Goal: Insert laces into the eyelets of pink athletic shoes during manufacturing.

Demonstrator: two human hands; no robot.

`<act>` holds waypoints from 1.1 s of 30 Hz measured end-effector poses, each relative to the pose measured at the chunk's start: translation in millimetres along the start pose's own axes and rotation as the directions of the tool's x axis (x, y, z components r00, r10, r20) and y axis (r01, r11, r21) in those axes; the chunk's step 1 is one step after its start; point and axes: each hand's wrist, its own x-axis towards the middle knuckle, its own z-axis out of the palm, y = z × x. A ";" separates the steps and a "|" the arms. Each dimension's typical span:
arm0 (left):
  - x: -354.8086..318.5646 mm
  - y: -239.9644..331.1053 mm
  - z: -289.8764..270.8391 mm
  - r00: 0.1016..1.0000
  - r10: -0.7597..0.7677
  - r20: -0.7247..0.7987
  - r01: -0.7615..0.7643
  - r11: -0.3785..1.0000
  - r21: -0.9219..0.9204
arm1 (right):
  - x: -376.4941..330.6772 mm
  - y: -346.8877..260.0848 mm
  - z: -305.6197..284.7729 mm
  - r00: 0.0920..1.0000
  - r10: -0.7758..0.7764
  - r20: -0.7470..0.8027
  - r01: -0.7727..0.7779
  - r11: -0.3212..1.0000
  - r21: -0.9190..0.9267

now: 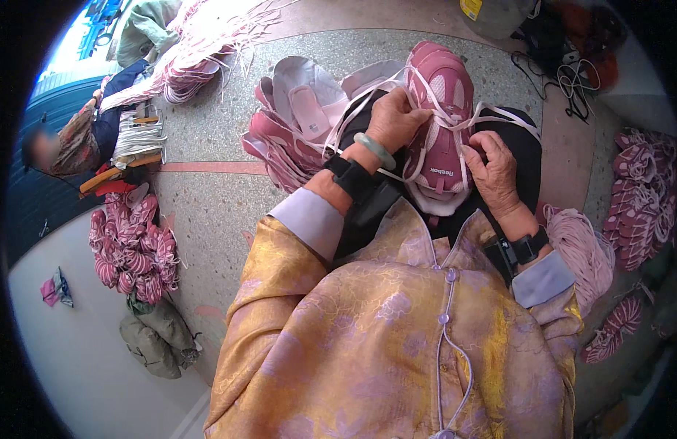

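Observation:
A pink sneaker rests across my lap with its toe pointing away from me and its heel opening toward me. White shoelace crosses its upper, and loose lengths trail to both sides. My left hand is closed in a pinch on the lace at the shoe's left side. Over on the right edge, my right hand has its thumb and curled fingers together on the lace, close to the tongue; the fingertips are partly hidden.
Pink shoe pieces with pale insoles lie left of my knees. Bundles of pink laces lie at my right. Piles of pink sneakers sit at both sides. A person is at far left, and cables lie at far right.

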 end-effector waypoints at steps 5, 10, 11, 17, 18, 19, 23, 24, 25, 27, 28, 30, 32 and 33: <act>-23.4 30.2 -16.2 0.989 0.143 0.022 -0.137 0.873 0.469 | 3.8 -6.0 -6.0 0.991 0.123 -0.055 -0.111 0.977 0.180; -35.1 25.2 -8.4 0.825 0.558 0.090 -0.542 0.737 0.404 | 23.1 -20.4 8.8 0.991 -0.112 -0.076 0.117 0.991 0.058; -36.0 24.8 -8.7 0.874 0.473 0.110 -0.475 0.783 0.401 | 25.3 -24.4 14.3 0.992 -0.115 -0.048 0.115 0.993 -0.007; -36.7 24.0 -7.8 0.951 0.275 0.142 -0.309 0.821 0.480 | 34.7 -23.6 32.6 0.963 -0.268 0.044 0.267 0.905 -0.332; -35.9 22.8 -6.8 0.951 0.276 0.141 -0.309 0.823 0.477 | 34.9 -23.7 33.1 0.961 -0.271 0.063 0.274 0.883 -0.380; -35.3 23.4 -6.6 0.953 0.268 0.141 -0.302 0.815 0.495 | 35.2 -25.0 33.4 0.960 -0.272 0.065 0.275 0.882 -0.381; -32.7 19.0 -6.7 0.948 0.284 0.144 -0.318 0.828 0.461 | 36.6 -29.0 33.6 0.975 -0.215 0.065 0.222 0.880 -0.421; -32.3 18.1 -6.8 0.947 0.286 0.144 -0.320 0.829 0.459 | 37.5 -29.4 34.1 0.974 -0.212 0.074 0.223 0.880 -0.419; -32.0 21.8 -8.5 0.940 0.308 0.148 -0.342 0.842 0.417 | 38.0 -27.9 35.8 0.975 -0.210 0.071 0.220 0.880 -0.421; -32.1 23.7 -9.8 0.930 0.333 0.154 -0.367 0.851 0.375 | 38.7 -21.9 41.8 0.963 -0.258 0.079 0.265 0.850 -0.454; -30.9 22.1 -11.0 0.933 0.321 0.163 -0.359 0.867 0.346 | 39.2 -20.2 43.6 0.962 -0.261 0.076 0.267 0.850 -0.454; -28.5 19.4 -11.7 0.935 0.312 0.170 -0.352 0.879 0.323 | 39.9 -16.8 45.4 0.920 -0.387 0.058 0.368 0.805 -0.465; -28.0 17.9 -11.5 0.935 0.323 0.147 -0.350 0.904 0.244 | 45.2 -21.0 41.9 0.881 -0.462 0.102 0.451 0.755 -0.477; -28.3 17.3 -11.1 0.935 0.323 0.147 -0.352 0.902 0.249 | 47.2 -22.9 40.0 0.836 -0.527 0.151 0.527 0.695 -0.489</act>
